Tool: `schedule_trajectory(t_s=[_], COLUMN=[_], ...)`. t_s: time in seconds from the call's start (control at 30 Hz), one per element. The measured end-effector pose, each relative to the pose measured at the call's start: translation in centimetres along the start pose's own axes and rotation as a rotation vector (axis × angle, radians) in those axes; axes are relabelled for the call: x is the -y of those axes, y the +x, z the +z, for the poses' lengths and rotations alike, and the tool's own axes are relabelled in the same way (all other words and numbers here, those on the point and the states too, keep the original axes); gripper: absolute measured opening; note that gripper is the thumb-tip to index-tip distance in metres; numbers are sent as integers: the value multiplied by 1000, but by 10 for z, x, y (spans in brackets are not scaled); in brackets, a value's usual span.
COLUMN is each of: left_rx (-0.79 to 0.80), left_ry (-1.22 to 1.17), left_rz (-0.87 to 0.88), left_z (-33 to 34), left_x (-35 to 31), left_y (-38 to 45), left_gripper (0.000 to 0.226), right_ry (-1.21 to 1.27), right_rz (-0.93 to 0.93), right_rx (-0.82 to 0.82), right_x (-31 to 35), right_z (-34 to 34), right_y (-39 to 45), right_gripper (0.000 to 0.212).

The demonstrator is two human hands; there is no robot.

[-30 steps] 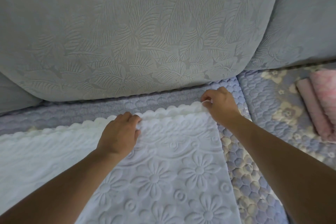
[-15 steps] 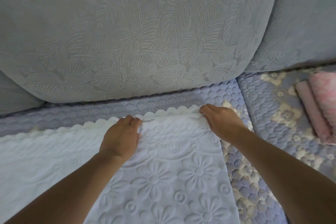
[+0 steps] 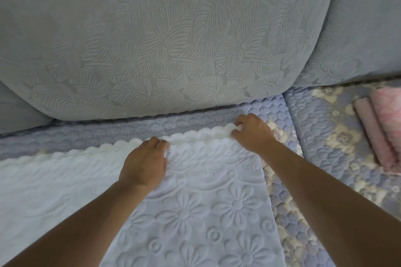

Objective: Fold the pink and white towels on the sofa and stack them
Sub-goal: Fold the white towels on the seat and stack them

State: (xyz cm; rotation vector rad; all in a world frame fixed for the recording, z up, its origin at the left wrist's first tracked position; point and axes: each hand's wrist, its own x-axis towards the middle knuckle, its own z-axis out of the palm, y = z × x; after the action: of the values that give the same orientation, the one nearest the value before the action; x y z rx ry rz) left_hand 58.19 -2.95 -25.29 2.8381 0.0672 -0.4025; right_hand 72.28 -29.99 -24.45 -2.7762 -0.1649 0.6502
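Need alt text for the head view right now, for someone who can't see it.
Both hands grip the scalloped far edge of a white embossed towel spread on a sofa seat: left hand mid-edge, right hand at the far right corner. Folded pink towels lie on the right; a grey leaf-patterned back cushion rises behind.

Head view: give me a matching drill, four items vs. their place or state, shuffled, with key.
Column one:
1. white towel
2. pink towel
3. left hand
4. right hand

Column two:
A. folded, at the far right on the seat cover
B. pinching the scalloped edge at the towel's far right corner
C. spread flat on the seat, embossed flowers showing
D. gripping the scalloped far edge nearer the middle of the towel

Pairs: 1-C, 2-A, 3-D, 4-B
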Motion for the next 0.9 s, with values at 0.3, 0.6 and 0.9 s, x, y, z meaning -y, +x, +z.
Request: schedule_trajectory(t_s=[0.3,0.6,0.9], left_rx=[-7,50,188], left_ry=[-42,128,-76], left_rz=[-13,7,-62], left_z=[-1,-16,-31], left_x=[2,15,27], left_y=[-1,14,15], left_gripper=[35,28,8], right_ry=[-75,-116,542], right_rz=[21,-101,327], right_rx=[-363,-131,20], right_x=[13,-28,-36], right_z=[16,16,2], right_y=[-6,-51,-51], right_gripper=[17,46,27])
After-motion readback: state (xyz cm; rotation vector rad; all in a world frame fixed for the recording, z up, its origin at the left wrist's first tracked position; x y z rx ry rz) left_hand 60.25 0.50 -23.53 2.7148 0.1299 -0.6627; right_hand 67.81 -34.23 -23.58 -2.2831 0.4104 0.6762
